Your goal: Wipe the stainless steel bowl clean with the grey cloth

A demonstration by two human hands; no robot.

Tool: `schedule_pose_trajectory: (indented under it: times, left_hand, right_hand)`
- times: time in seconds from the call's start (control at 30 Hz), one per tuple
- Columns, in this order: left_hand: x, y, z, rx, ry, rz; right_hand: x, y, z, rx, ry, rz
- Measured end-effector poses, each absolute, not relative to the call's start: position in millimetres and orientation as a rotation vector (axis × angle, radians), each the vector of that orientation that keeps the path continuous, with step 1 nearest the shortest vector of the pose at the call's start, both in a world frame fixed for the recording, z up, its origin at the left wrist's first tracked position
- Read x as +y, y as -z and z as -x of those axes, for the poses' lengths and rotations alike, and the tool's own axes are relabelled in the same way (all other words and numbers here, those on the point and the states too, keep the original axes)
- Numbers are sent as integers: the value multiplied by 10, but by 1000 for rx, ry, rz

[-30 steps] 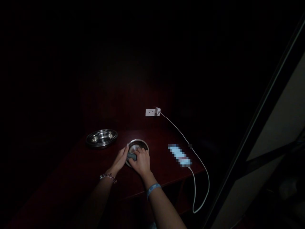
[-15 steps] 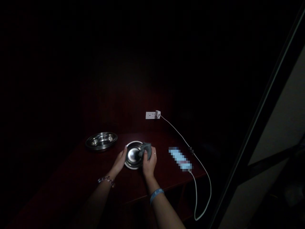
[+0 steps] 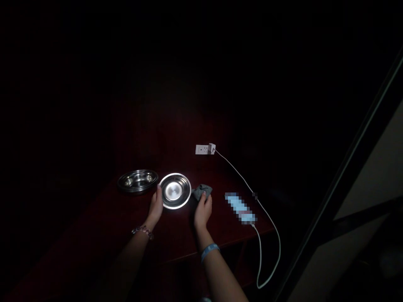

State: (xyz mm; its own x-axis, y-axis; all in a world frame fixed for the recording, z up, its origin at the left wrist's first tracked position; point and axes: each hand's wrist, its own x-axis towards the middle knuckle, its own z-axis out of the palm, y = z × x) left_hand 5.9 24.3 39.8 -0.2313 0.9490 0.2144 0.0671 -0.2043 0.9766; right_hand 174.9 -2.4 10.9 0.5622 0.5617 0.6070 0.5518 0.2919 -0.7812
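A shiny round metal dish point(image 3: 174, 191) is gripped at its left edge by my left hand point(image 3: 155, 206), the thumb over the rim and the fingers hidden behind. Its hollow side is turned up toward me. To the right of the dish, my right hand point(image 3: 203, 212) pinches a crumpled dark grey cloth point(image 3: 202, 191). A small gap lies between the cloth and the dish. Just left of the held dish, a stack of similar metal dishes point(image 3: 137, 181) rests on the dark red table point(image 3: 171, 243).
A blurred, lit phone-like device point(image 3: 240, 207) lies at the table's right side. Its white cable point(image 3: 278, 247) loops past the table edge and up to a charger point(image 3: 212, 148) in a wall socket point(image 3: 201, 149). A dark slanted frame point(image 3: 340, 180) stands at right.
My right hand has drawn the cloth off the inside of the dish, to the right. My left hand has moved the dish slightly up and left, tilting it more toward me.
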Motion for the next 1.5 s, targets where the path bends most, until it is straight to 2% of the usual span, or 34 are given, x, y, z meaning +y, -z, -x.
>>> schedule_pose_trajectory:
  times: [0.17,0.53,0.8,0.97,1.23,1.5]
  left_hand:
    - [217,-407,-92,1234,-1504,-1338]
    - [186,-378,-56,991,-1577,-1610]
    - [203,-290,-186,861,-1323,-1622]
    - [334,-187,-183,896,-1404,-1581]
    - [372,-160,-185,963,-1369,-1524]
    - [340,-179,-117,988,-1407,-1627]
  right_hand:
    - [-78,-197,-1577,-1211,-376,1254]
    - [-66,-190,-1591,-1132,-689,1115]
    - [-1,-182,-1672,-996,-684,1126]
    - [-19,-207,-1673,-992,-629,1164]
    - [-219,-354,-1640,-1072,-284,1118]
    - [-198,-345,-1643,-1068,-309,1324]
